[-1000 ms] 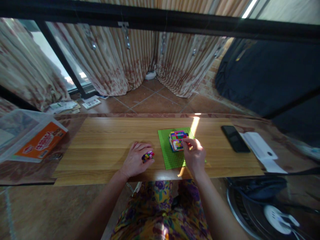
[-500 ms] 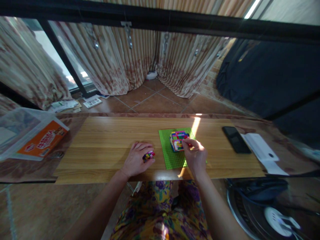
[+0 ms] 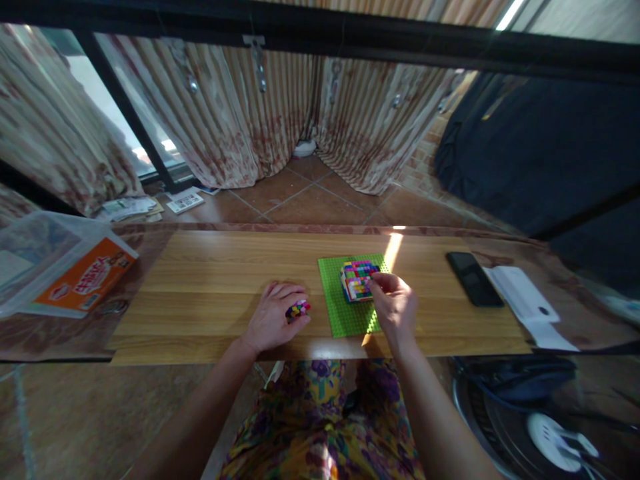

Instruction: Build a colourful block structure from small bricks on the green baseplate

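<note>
On a green studded baseplate (image 3: 343,323) sits a block built of many-coloured toy bricks (image 3: 356,288). My right hand (image 3: 397,310) is at the right side of this build, thumb and forefinger pinched together at its top edge. Whatever is between those fingertips is too small and covered to make out. My left hand (image 3: 275,317) rests on the wooden tabletop, left of the baseplate. Its fingers and thumb curl around a small cluster of loose toy bricks (image 3: 299,310), pink, yellow and dark ones among them. Part of that cluster is hidden under the hand.
A black phone (image 3: 474,279) lies on the right of the wooden board (image 3: 215,267), beside a white box (image 3: 523,293). At the left stands a clear plastic tub (image 3: 60,230) with an orange label. A strip of sunlight crosses the baseplate's right side.
My right hand has shifted slightly right and up along the build, its fingertips now nearer the right edge. The left hand stays in place around the loose toy bricks.
</note>
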`<state>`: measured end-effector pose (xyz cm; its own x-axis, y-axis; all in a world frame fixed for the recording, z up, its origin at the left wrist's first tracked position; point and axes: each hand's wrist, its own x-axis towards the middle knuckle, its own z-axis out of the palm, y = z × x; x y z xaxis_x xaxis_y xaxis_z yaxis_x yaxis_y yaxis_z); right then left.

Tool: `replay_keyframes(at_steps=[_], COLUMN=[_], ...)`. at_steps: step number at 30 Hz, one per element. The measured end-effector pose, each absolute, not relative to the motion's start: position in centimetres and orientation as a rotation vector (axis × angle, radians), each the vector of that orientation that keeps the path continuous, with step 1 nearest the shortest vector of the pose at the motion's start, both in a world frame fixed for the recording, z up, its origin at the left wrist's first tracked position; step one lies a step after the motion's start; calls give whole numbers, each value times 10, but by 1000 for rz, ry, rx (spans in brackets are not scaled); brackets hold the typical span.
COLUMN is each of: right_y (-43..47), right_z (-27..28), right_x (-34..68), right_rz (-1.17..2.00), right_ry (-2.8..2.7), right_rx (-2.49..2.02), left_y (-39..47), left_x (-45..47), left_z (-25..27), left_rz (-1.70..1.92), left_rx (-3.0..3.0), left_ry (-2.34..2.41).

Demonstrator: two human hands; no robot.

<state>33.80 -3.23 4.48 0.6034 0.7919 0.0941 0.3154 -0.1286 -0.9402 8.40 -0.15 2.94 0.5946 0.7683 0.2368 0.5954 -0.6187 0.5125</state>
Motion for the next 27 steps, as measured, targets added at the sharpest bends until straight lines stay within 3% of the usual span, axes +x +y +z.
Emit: replay_keyframes(at_steps=[16, 20, 24, 27], right_y=[-26, -37, -53, -62], right_z=[40, 44, 44, 40], right_x=[344, 335, 307, 284], right_rz=[575, 435, 216, 283], right_ry=[-930, -961, -1157, -1459], right_rx=[-1662, -1692, -1647, -1567], left_y=[-2, -3, -3, -3], left_x=[84, 84, 84, 83], left_z=[29, 31, 30, 27], left_rz=[632, 624, 615, 608], left_rx=[2432, 2430, 2429, 2438], left_ry=[1083, 1091, 1099, 1109])
